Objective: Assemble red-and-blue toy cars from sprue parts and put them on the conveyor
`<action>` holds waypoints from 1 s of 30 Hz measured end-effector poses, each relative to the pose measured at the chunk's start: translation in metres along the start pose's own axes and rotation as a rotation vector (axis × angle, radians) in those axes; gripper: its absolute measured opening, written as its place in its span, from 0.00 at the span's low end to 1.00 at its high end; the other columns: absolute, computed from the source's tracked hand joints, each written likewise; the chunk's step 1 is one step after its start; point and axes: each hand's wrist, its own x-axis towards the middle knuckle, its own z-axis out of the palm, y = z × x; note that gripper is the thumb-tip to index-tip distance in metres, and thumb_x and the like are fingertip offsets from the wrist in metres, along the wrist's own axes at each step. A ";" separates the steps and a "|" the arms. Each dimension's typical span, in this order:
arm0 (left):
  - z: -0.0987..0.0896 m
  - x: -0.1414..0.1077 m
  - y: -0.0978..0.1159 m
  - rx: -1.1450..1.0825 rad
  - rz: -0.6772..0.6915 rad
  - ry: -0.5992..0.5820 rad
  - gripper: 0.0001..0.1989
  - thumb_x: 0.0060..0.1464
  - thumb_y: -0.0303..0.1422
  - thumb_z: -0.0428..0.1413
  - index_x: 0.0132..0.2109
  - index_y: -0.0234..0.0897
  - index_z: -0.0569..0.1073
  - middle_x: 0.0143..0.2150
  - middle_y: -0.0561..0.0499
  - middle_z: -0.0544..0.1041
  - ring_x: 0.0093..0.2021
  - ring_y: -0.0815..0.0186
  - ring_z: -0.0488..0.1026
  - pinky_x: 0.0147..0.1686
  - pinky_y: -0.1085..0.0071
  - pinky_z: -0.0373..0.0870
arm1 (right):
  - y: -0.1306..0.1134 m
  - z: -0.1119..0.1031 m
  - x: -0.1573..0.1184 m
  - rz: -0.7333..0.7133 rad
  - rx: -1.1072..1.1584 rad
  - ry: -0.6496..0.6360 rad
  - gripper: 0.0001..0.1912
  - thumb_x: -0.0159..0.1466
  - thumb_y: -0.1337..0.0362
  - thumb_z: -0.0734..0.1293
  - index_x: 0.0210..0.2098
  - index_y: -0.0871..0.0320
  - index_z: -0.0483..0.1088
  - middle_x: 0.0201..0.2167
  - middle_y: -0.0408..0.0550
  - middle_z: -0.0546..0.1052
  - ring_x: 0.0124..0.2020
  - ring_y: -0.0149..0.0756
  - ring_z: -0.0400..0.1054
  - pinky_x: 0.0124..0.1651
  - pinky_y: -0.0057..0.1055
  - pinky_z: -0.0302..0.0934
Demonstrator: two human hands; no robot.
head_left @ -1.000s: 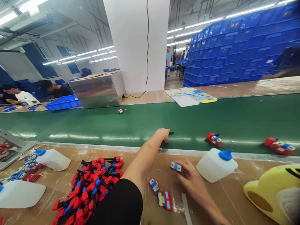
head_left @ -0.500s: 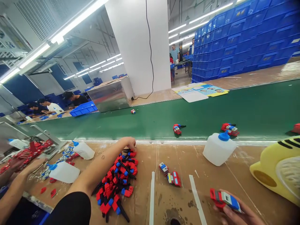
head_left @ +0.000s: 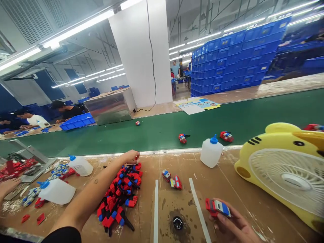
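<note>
At the far end of a heap of red, blue and black toy parts (head_left: 121,195) is my left hand (head_left: 131,157), its fingers curled round something small and reddish that I cannot make out. My right hand (head_left: 234,222), at the lower right, grips a red, white and blue toy piece (head_left: 218,207) between thumb and fingers. Two similar pieces, one smaller (head_left: 166,174) and one red (head_left: 176,182), lie on the brown bench between my hands. Below them is a wet patch with a dark round hole (head_left: 178,223), flanked by two pale tape strips.
A yellow fan (head_left: 286,179) stands at the right, beside a white bottle (head_left: 211,153). Two more bottles (head_left: 81,166) lie left of the heap. Behind runs a green belt (head_left: 157,131) carrying several toy pieces. Another person's hand (head_left: 8,187) is at the far left.
The view has turned to the right, bringing more of the fan into sight. My left hand stays by the heap's far end, and my right hand still holds the toy piece.
</note>
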 end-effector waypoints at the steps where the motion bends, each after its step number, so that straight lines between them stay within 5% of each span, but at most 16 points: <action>1: 0.003 -0.003 0.008 0.009 0.019 0.047 0.10 0.63 0.36 0.55 0.46 0.33 0.73 0.44 0.47 0.75 0.41 0.64 0.73 0.42 0.62 0.73 | 0.002 -0.002 -0.002 0.009 0.040 -0.022 0.22 0.49 0.58 0.81 0.43 0.51 0.80 0.39 0.51 0.83 0.34 0.41 0.76 0.35 0.31 0.72; 6: 0.036 -0.028 0.073 0.036 0.195 0.183 0.10 0.64 0.27 0.46 0.44 0.36 0.71 0.47 0.44 0.73 0.47 0.62 0.70 0.50 0.65 0.67 | 0.009 0.005 -0.005 0.035 0.214 -0.145 0.19 0.56 0.54 0.77 0.45 0.52 0.79 0.40 0.53 0.82 0.37 0.41 0.76 0.36 0.32 0.70; 10: 0.060 -0.054 0.108 0.057 0.306 0.185 0.05 0.57 0.30 0.54 0.41 0.37 0.71 0.52 0.42 0.71 0.53 0.57 0.68 0.55 0.65 0.64 | 0.006 0.019 -0.009 0.006 0.239 -0.265 0.26 0.55 0.58 0.78 0.53 0.50 0.75 0.44 0.51 0.80 0.38 0.38 0.74 0.37 0.30 0.69; 15: 0.064 -0.052 0.109 0.052 0.149 0.209 0.13 0.59 0.33 0.51 0.48 0.30 0.70 0.47 0.34 0.73 0.49 0.48 0.72 0.49 0.55 0.68 | 0.006 0.028 -0.009 0.039 0.216 -0.340 0.31 0.51 0.58 0.80 0.54 0.54 0.74 0.43 0.52 0.80 0.40 0.38 0.74 0.39 0.29 0.67; 21: 0.061 -0.028 0.102 -0.043 0.020 0.132 0.06 0.51 0.26 0.53 0.37 0.32 0.73 0.37 0.37 0.77 0.42 0.48 0.76 0.41 0.59 0.70 | 0.007 0.030 -0.007 0.004 0.102 -0.338 0.32 0.48 0.55 0.81 0.51 0.54 0.75 0.43 0.52 0.80 0.43 0.39 0.73 0.45 0.30 0.65; 25: 0.045 -0.035 0.094 -0.160 0.032 0.088 0.05 0.47 0.25 0.55 0.35 0.35 0.73 0.32 0.46 0.77 0.37 0.56 0.76 0.35 0.68 0.69 | 0.009 0.016 -0.007 0.006 0.044 -0.281 0.30 0.52 0.54 0.79 0.52 0.53 0.75 0.45 0.52 0.79 0.44 0.40 0.72 0.45 0.31 0.65; 30: 0.030 -0.075 0.101 -0.408 0.140 0.117 0.21 0.53 0.26 0.53 0.55 0.35 0.68 0.38 0.50 0.78 0.37 0.65 0.76 0.37 0.73 0.71 | 0.010 -0.002 -0.010 -0.002 0.026 -0.239 0.30 0.52 0.54 0.78 0.53 0.53 0.73 0.45 0.53 0.79 0.44 0.42 0.72 0.47 0.35 0.64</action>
